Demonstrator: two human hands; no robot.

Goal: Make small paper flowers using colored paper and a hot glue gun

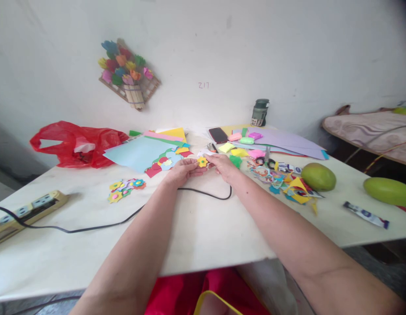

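Note:
A small yellow paper flower (202,162) with an orange centre is held between my two hands above the middle of the white table (206,227). My left hand (186,171) pinches its left side with fingers closed. On the right side, the fingers of my right hand (222,166) are closed on the flower's edge. To the left lies a group of finished-looking paper flowers (125,188) in several colours. Cut paper pieces (166,160) in red, green and light blue lie just behind my left hand.
A black cable (203,191) crosses the table from a power strip (35,208). Scissors (267,162), paper scraps (271,177), clay packs (239,152) and green fruit (318,176) sit right. A red bag (80,146), coloured sheets (137,153), phone (218,135) and bottle (260,112) stand behind.

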